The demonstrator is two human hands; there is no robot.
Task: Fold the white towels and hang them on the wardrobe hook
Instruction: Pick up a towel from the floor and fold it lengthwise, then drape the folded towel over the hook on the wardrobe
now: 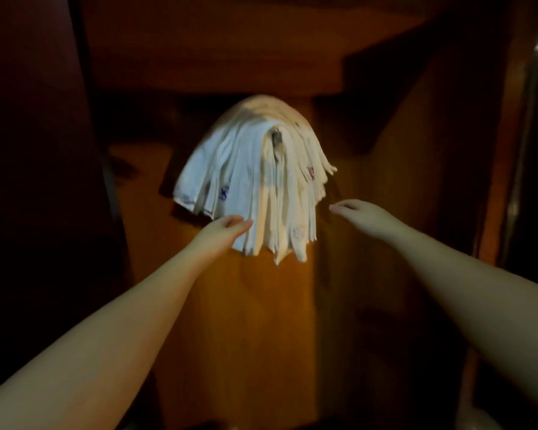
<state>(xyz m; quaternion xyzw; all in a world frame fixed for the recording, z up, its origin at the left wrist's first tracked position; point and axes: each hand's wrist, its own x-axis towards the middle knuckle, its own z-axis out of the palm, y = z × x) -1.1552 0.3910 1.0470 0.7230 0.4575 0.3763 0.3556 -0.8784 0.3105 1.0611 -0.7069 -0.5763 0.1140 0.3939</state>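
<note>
A thick bundle of several folded white towels (255,178) hangs draped over the wardrobe hook (277,138), of which only a small dark part shows between the folds. Small blue and red embroidered marks show on some towel edges. My left hand (222,231) reaches up with straight fingers touching the lower left edge of the bundle. My right hand (359,215) hovers a little to the right of the towels, fingers relaxed, holding nothing and touching nothing.
The towels hang against a brown wooden wardrobe panel (246,321) in dim light. A wooden shelf (218,66) runs above them. A dark door (41,135) stands at the left and another door edge (522,119) at the right.
</note>
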